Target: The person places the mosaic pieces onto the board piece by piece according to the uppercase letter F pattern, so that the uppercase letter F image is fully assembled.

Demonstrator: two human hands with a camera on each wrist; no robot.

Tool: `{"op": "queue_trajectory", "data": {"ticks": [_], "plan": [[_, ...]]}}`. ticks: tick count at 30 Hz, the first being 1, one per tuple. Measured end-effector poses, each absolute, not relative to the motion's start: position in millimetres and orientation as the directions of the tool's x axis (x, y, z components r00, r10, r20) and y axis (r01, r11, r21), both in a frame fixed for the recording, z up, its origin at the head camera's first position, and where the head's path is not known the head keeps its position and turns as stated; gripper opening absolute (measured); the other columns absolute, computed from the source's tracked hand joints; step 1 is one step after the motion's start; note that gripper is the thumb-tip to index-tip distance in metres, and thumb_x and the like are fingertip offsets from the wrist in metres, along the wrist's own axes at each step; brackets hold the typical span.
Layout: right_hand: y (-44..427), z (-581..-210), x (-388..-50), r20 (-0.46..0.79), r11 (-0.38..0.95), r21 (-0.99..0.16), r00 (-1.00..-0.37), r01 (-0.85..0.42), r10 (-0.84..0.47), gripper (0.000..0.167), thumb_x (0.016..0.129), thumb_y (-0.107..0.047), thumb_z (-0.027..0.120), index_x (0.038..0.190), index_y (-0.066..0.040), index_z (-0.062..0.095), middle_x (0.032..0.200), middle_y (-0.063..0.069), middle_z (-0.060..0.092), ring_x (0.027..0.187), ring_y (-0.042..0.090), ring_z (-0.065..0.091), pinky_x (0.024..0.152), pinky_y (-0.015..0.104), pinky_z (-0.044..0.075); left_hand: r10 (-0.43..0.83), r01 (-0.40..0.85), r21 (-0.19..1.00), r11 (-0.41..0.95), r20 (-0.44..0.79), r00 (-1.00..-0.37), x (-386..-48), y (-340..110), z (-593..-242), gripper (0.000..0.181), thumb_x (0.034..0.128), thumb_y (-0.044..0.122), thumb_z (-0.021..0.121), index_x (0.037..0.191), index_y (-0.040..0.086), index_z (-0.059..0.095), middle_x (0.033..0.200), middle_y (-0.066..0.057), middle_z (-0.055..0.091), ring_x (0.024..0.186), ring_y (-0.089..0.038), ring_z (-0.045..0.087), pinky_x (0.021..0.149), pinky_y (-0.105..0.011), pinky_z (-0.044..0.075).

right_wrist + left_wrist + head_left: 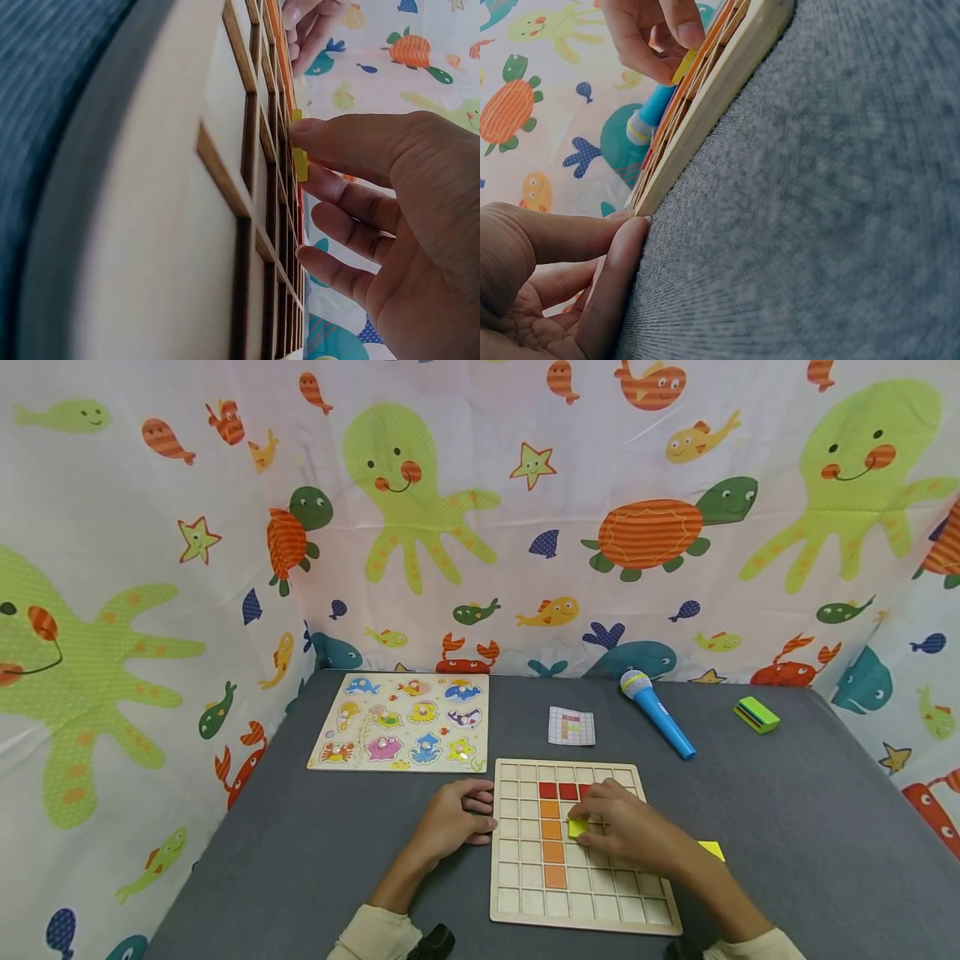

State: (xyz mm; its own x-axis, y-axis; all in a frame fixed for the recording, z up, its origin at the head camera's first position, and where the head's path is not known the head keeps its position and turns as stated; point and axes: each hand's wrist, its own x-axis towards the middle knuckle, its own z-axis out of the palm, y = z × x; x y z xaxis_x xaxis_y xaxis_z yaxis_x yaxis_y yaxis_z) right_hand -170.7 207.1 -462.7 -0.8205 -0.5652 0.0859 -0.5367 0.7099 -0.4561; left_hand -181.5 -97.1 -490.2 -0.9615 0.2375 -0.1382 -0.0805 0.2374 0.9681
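Note:
A wooden grid board (517,877) lies on the dark table, with red tiles (558,791) in a row and a column of orange tiles (552,831) in its squares. My right hand (630,827) pinches a yellow tile (301,161) between thumb and fingertips at the board's surface, to the right of the orange column. At the board's left edge, my left hand (453,814) holds the rim, thumb and forefinger meeting on it in the left wrist view. Part of the red row and several squares are hidden by the right hand.
More yellow (712,850) shows beside the right forearm. Behind the board lie a small printed grid card (572,727), a blue toy microphone (663,718) and a green striped block (756,715). A sea-animal peg puzzle (405,760) is at the back left. Patterned cloth (465,527) surrounds the table.

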Motion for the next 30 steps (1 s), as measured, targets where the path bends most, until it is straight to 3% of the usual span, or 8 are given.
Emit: {"op": "queue_trajectory", "data": {"ticks": [9,30], "plan": [[204.2,-461.3,-172.1,0.051,0.708,-0.475,-0.82,-0.523,-0.571,0.021,0.094,-0.026,0.082,0.115,-0.022,0.079,0.116,-0.009,0.067,0.114,0.018,0.058,0.097,0.047,0.058,0.234,-0.081,0.968,0.239,-0.138,-0.962,-181.5,-96.7,-490.2,0.056,0.086,-0.006,0.081,0.139,-0.001,0.064,0.116,-0.014,0.066,0.099,-0.019,0.068,0.068,-0.036,0.068],[206.8,-462.2,-171.5,0.062,0.707,-0.485,-0.827,-0.515,-0.559,0.018,0.094,-0.019,0.081,0.111,-0.02,0.079,0.109,-0.012,0.067,0.109,0.014,0.056,0.092,0.042,0.056,0.239,-0.086,0.968,0.237,-0.143,-0.96,-181.7,-98.1,-490.0,0.055,0.0868,-0.005,0.081,0.139,0.0,0.064,0.116,-0.014,0.066,0.1,-0.02,0.069,0.069,-0.036,0.068]]}}
